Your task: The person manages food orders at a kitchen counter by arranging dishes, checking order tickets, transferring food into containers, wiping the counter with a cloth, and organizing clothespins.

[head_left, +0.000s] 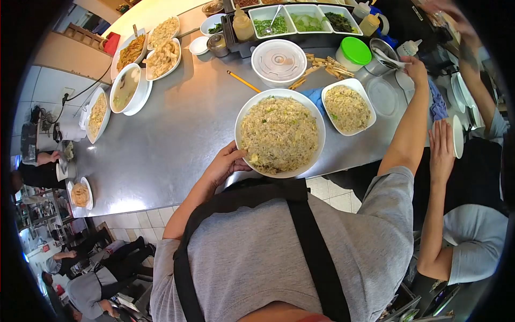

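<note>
Left hand (227,164) low, thumb clear of the rice (279,131): so we'd best steady the white bowl (322,135).
Our left fingers grasp the bowl's left side, thumb at the rim, the others curled against its outside; our right hand (416,72) is at a pale utensil (391,60) over the metal container (377,68), too small for us to tell whether those fingers have closed. The bowl sits at the steel counter's (177,134) near edge, left of a smaller dish (373,117).
</note>
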`<state>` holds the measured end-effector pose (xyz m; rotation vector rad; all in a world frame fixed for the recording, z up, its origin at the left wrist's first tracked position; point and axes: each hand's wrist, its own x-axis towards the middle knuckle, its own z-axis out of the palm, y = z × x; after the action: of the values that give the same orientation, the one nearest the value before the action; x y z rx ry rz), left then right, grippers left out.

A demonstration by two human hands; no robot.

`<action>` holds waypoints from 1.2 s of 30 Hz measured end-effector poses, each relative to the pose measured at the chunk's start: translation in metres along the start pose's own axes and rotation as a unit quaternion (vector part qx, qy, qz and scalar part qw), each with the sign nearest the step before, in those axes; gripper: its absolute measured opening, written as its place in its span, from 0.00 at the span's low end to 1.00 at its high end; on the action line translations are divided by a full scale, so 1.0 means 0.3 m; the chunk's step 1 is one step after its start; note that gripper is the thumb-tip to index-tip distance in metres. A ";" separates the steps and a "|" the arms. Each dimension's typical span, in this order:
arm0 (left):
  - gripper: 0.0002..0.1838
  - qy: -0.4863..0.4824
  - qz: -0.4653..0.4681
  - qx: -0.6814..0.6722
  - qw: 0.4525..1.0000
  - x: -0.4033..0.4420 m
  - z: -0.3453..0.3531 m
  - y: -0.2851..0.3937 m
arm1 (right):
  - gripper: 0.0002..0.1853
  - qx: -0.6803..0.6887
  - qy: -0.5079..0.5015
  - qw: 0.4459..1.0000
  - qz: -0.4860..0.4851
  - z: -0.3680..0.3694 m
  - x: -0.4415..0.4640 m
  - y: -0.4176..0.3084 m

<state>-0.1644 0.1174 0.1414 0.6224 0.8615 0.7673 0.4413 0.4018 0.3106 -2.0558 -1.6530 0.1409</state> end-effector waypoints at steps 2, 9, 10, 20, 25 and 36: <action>0.27 -0.004 -0.001 0.002 1.000 -0.027 0.012 0.000 | 0.14 -0.103 0.089 0.989 -0.063 -0.048 -0.083 -0.114; 0.16 0.098 0.124 0.205 0.966 -0.214 -0.136 0.028 | 0.15 -0.241 0.225 0.937 -0.118 -0.313 -0.426 -0.485; 0.15 0.117 0.147 0.236 0.953 -0.229 -0.216 0.036 | 0.15 -0.172 0.260 0.946 -0.094 -0.348 -0.513 -0.515; 0.11 0.476 0.249 0.621 0.570 -0.514 -0.681 0.015 | 0.12 0.513 -0.087 0.854 0.006 0.012 -1.469 -0.654; 0.13 0.262 0.305 0.599 0.692 -0.319 -0.454 -0.020 | 0.11 0.538 -0.100 0.824 0.145 0.237 -1.700 -0.606; 0.19 0.080 0.467 0.681 0.558 -0.142 -0.115 -0.214 | 0.15 0.423 -0.078 0.891 0.146 0.397 -1.623 -0.628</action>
<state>-0.1901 0.0522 0.0944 2.6239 1.2048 0.9763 0.1025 0.0080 0.1809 -1.5866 -1.0423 0.9683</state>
